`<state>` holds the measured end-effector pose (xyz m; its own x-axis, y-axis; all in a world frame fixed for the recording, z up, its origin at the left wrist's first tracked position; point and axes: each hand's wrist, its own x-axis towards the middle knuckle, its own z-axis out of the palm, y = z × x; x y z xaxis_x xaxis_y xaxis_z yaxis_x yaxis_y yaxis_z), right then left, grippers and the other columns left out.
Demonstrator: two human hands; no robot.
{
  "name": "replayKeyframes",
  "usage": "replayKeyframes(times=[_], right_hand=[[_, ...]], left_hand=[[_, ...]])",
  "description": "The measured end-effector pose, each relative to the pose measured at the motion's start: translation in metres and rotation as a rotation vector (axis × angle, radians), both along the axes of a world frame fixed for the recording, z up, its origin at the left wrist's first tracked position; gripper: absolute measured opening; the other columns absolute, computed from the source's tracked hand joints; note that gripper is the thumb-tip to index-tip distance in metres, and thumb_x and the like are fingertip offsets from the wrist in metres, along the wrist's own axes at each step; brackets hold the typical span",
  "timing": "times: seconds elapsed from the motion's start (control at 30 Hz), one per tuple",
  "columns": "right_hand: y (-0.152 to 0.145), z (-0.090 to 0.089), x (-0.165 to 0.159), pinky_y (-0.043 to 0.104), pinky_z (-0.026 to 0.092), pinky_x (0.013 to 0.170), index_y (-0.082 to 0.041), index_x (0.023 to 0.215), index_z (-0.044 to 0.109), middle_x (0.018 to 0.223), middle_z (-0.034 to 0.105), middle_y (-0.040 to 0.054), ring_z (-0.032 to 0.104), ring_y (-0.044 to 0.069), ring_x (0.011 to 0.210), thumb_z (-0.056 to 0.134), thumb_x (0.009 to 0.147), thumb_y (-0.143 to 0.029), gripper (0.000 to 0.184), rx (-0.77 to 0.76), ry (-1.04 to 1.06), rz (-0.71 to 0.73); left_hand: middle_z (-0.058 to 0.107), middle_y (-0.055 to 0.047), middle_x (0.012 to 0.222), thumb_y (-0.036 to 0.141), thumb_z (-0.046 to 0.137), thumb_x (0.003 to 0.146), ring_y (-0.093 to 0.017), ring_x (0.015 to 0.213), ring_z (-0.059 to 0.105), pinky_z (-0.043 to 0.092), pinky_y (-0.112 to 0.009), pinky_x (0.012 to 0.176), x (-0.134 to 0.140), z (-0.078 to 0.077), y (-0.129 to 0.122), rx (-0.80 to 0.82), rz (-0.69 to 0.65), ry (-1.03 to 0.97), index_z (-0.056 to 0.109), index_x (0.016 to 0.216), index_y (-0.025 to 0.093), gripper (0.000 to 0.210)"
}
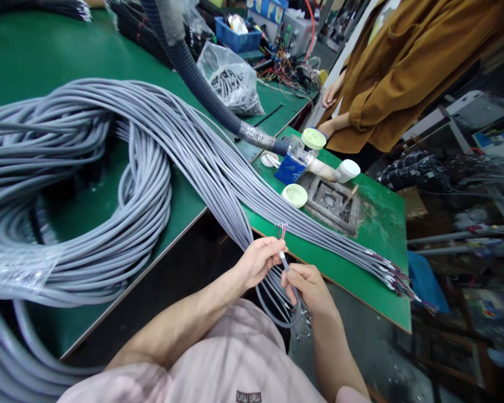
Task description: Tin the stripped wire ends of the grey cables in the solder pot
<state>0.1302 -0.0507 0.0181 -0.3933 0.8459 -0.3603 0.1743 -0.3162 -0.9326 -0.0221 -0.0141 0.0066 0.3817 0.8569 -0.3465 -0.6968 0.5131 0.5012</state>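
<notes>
My left hand [264, 258] pinches a grey cable [285, 263] close to its stripped end, by a white band. Thin colored wires [281, 229] fan upward out of that end, some of them red. Just below, my right hand [306, 284] is closed around the same cable's grey jacket. From there the cable loops down beneath my hands. More grey cables with loose ends hang under my right hand. Beside my hands, a thick bundle of grey cables [269, 204] runs over the green board to wire ends [392, 274] at the right.
A large cable coil [151, 168] covers the left table. A ribbed hose [201, 75] reaches down to a blue nozzle piece [292, 168], near a square metal tray [353, 224] and a pale green lid [294, 196]. A person in a brown jacket [386, 84] stands across the board.
</notes>
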Motion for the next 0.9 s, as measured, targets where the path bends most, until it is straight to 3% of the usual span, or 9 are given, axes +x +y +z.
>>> replayKeyframes(times=[0.47,0.57,0.73,0.9], right_hand=[[-0.0011,-0.0013,-0.001,0.021,0.024,0.037,-0.017,0.065,0.059,0.038,0.051,-0.0029,0.035,0.007,0.031,0.057,0.081,-0.056,0.042,0.001,0.011,-0.043],[-0.002,-0.0035,-0.0008,0.021,0.024,0.037,-0.017,0.065,0.059,0.038,0.05,-0.0033,0.034,0.007,0.031,0.056,0.082,-0.055,0.041,0.007,0.002,-0.049],[-0.004,-0.0036,-0.0014,0.021,0.026,0.038,-0.018,0.064,0.058,0.038,0.05,-0.0035,0.037,0.008,0.032,0.058,0.082,-0.052,0.039,-0.008,0.012,-0.083],[0.0041,0.0,-0.0037,0.019,0.032,0.038,-0.018,0.086,0.06,0.049,0.06,-0.0039,0.045,0.008,0.034,0.069,0.074,-0.045,0.032,-0.008,0.1,-0.102]], left_hand=[[0.052,0.004,0.051,0.039,0.084,0.06,-0.004,0.047,0.045,0.038,-0.018,0.052,0.0022,-0.0047,-0.0007,0.029,-0.001,0.033,0.061,0.063,0.012,0.036],[0.053,0.005,0.055,0.036,0.083,0.062,-0.004,0.048,0.045,0.039,-0.018,0.053,0.0016,-0.003,0.0002,0.045,0.058,0.052,0.06,0.072,0.014,0.033],[0.052,0.005,0.053,0.036,0.083,0.06,-0.004,0.047,0.044,0.036,-0.018,0.051,-0.0022,0.0036,0.0039,0.064,0.16,0.108,0.054,0.062,0.015,0.035],[0.056,0.004,0.054,0.032,0.081,0.062,-0.006,0.052,0.048,0.038,-0.02,0.055,-0.0013,0.004,0.0,0.174,0.144,0.221,0.058,0.061,0.015,0.028]])
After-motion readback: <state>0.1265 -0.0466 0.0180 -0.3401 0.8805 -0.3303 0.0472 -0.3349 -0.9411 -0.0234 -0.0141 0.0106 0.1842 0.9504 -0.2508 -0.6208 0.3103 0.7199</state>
